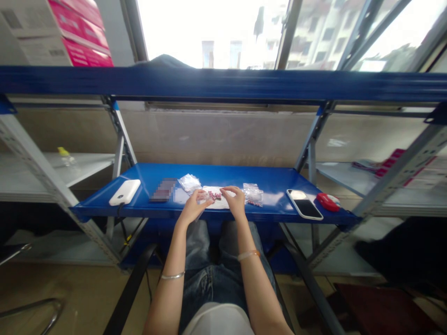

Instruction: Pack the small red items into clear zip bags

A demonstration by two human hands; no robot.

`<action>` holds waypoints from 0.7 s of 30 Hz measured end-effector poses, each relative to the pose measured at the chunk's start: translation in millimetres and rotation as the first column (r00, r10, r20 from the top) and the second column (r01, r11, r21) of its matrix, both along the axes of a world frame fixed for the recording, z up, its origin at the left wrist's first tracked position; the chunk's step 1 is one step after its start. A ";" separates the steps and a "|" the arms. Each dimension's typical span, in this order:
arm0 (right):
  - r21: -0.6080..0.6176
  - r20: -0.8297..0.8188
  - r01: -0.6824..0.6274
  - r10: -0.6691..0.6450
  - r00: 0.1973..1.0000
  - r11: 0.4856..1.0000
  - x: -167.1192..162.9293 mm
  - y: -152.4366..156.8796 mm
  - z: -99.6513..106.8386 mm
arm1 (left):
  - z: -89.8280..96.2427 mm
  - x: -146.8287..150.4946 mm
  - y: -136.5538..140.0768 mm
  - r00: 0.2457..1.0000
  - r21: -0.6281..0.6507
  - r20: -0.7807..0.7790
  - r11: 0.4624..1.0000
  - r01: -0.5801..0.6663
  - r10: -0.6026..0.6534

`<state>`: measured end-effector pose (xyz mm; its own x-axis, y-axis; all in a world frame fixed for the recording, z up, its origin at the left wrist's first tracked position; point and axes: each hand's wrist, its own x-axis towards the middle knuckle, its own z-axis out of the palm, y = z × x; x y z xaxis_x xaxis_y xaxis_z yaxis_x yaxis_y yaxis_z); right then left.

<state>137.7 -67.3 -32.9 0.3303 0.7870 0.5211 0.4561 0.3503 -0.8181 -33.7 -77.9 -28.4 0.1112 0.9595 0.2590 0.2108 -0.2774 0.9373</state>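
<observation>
Small dark-red beads (pixel 214 196) lie in a cluster on a white sheet of paper (pixel 220 204) near the front of the blue shelf. At the left of the beads, my left hand (pixel 193 207) is closed on a clear plastic bag (pixel 202 199), its fingers bent round it. My right hand (pixel 236 202) reaches in from the right, thumb and forefinger pinched together at the beads' edge. Whatever lies in that pinch is too small to make out. Just right of this hand rests a clear bag with red beads (pixel 253 195). Behind my left hand is a pile of clear bags (pixel 189 183).
On the blue shelf (pixel 272 179) lie a white power bank (pixel 125 192) with a cable, a blurred dark rectangle (pixel 163 190), a white-cased phone (pixel 304 204) and a red-and-white object (pixel 328 202). A blue beam (pixel 223 84) crosses above; metal posts flank the shelf.
</observation>
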 end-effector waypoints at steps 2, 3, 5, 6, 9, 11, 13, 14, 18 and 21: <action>0.063 -0.041 -0.116 0.119 0.992 0.991 -6.8 -3.7 7.8 | 1.0 2.3 0.1 1.000 0.030 0.015 0.999 0.020 -0.021; 0.074 -0.041 -0.161 0.165 0.985 0.984 -10.8 -5.7 11.0 | 1.6 3.2 0.3 0.999 0.046 0.019 0.998 0.033 -0.034; 0.070 -0.021 -0.230 0.232 0.972 0.971 -18.2 -8.9 15.6 | 3.0 4.1 0.5 0.999 0.072 0.018 0.996 0.043 -0.044; 0.064 -0.014 -0.246 0.247 0.969 0.967 -20.9 -9.7 16.6 | 3.8 4.2 0.4 0.999 0.077 0.017 0.996 0.041 -0.043; 0.049 -0.018 -0.211 0.212 0.977 0.976 -22.4 -8.5 14.4 | 5.8 3.5 -0.2 0.999 0.050 0.035 0.998 0.027 -0.029; 0.026 0.017 -0.117 0.116 0.993 0.993 -18.6 -5.7 8.6 | 6.9 2.9 -0.7 0.997 0.022 0.064 0.999 0.034 -0.035; -0.042 0.114 0.048 -0.043 0.993 0.998 -14.0 -3.1 0.4 | 8.3 2.5 -1.5 0.994 0.000 0.096 0.999 0.046 -0.046; -0.091 0.177 0.140 -0.123 0.977 0.986 -12.3 -2.1 -4.1 | 9.4 2.4 -2.0 0.993 -0.011 0.109 0.999 0.046 -0.045; -0.233 0.377 0.377 -0.274 0.885 0.897 -12.9 -0.1 -19.4 | 16.5 2.1 -6.0 0.986 -0.054 0.168 0.998 0.032 -0.022; -0.237 0.427 0.431 -0.305 0.851 0.871 -16.7 1.4 -24.6 | 22.3 1.8 -10.2 0.979 -0.082 0.201 0.996 0.026 -0.009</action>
